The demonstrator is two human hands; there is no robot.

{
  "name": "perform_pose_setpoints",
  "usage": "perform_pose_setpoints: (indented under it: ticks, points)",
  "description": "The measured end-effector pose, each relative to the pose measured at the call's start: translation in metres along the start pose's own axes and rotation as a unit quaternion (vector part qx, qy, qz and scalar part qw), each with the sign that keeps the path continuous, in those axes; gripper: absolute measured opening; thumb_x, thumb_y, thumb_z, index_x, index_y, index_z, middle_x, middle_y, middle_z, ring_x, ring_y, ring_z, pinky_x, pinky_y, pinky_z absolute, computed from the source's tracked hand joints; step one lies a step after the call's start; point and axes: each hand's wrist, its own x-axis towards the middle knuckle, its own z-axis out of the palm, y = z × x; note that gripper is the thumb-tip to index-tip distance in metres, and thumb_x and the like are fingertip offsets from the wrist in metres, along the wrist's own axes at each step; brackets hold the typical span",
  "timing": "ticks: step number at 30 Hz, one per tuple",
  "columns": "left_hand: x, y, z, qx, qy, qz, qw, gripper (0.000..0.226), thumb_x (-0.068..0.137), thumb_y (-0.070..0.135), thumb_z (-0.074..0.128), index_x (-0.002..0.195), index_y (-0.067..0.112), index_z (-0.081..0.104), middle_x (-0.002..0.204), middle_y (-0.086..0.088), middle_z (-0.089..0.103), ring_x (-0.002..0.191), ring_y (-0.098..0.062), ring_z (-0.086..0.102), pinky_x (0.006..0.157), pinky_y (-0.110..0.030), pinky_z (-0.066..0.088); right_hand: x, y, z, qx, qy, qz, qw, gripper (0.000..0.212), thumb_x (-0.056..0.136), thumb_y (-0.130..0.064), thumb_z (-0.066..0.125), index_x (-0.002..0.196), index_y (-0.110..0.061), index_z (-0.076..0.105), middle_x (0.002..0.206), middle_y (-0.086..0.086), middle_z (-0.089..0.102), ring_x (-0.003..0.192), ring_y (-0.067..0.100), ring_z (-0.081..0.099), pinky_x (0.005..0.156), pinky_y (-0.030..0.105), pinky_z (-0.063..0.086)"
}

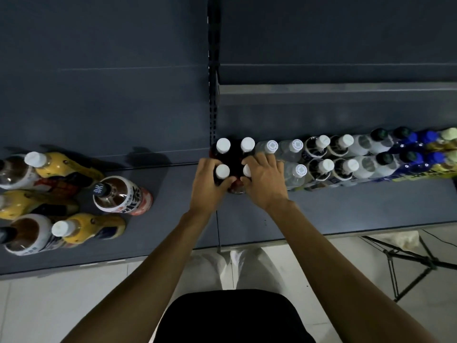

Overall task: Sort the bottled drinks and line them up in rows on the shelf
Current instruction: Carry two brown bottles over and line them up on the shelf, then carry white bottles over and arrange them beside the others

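Observation:
Several dark bottles with white caps stand in a square at the left end of the right shelf (346, 214). My left hand (207, 186) grips the front left dark bottle (222, 171). My right hand (264, 184) grips the front right dark bottle (246, 170), whose cap is partly hidden by my fingers. The two rear dark bottles (223, 145) stand just behind. To their right, two rows run along the shelf: clear water bottles (296, 146), white-capped bottles (324, 142), dark-capped white bottles (379, 134), blue bottles (405, 134) and yellow ones at the far edge.
On the left shelf (160, 231) stands a loose group: yellow bottles (94, 226), brown tea bottles with white labels (118, 194) and others cut off at the left edge. An upright post (213, 95) divides the two bays. A black stand (408, 261) is on the floor at right.

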Motion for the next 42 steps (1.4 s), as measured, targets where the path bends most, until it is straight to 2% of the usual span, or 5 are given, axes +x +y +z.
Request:
perform_pose_setpoints:
  ticks: [10,15,20,26,42]
  points:
    - [-0.040,0.020,-0.042,-0.016,0.038,-0.025,0.999,0.047,0.093,0.027,0.058,0.138,0.025,0.043,0.139,0.005,0.049,0.129,-0.009,0.042,0.104,-0.022,0.034,-0.019,-0.043,-0.029,0.378,0.009,0.019,0.926,0.030,0.091,-0.023,0.063,0.119,-0.014,0.062,0.117,0.002,0.063,0.110,0.016,0.055,0.098,0.030,0.044]
    - [-0.074,0.041,-0.084,-0.047,0.124,-0.025,0.991,0.029,0.096,0.016,0.054,0.124,0.018,0.057,0.123,0.001,0.062,0.107,-0.002,0.055,0.095,-0.012,0.042,-0.037,-0.074,-0.038,0.543,-0.067,0.004,0.837,0.020,0.094,-0.017,0.060,0.114,-0.013,0.063,0.114,-0.002,0.064,0.102,0.003,0.058,0.093,0.014,0.045]
    - [-0.130,0.067,-0.122,-0.111,0.260,-0.051,0.958,0.022,0.097,0.007,0.047,0.113,0.012,0.061,0.091,0.000,0.064,0.076,0.007,0.058,0.073,-0.016,0.049,-0.064,-0.121,-0.063,0.550,-0.131,-0.116,0.816,0.029,0.095,-0.022,0.058,0.123,-0.016,0.061,0.120,-0.004,0.063,0.102,-0.002,0.057,0.079,0.000,0.040]
    - [-0.202,0.073,-0.167,-0.084,0.308,-0.057,0.946,0.024,0.096,0.006,0.049,0.113,0.015,0.064,0.108,0.001,0.066,0.103,-0.015,0.061,0.092,-0.031,0.048,-0.098,-0.156,-0.078,0.518,-0.198,-0.202,0.807,0.032,0.095,-0.030,0.058,0.126,-0.023,0.060,0.128,-0.006,0.060,0.108,0.000,0.055,0.078,0.004,0.041]
    - [-0.298,0.022,-0.299,-0.069,0.363,-0.010,0.929,0.023,0.096,0.016,0.051,0.112,0.029,0.062,0.111,0.021,0.063,0.106,0.009,0.057,0.086,-0.012,0.044,-0.165,-0.292,-0.064,0.478,-0.220,-0.266,0.808,0.022,0.093,-0.025,0.060,0.114,-0.020,0.065,0.118,-0.004,0.066,0.111,0.004,0.059,0.100,0.025,0.045]
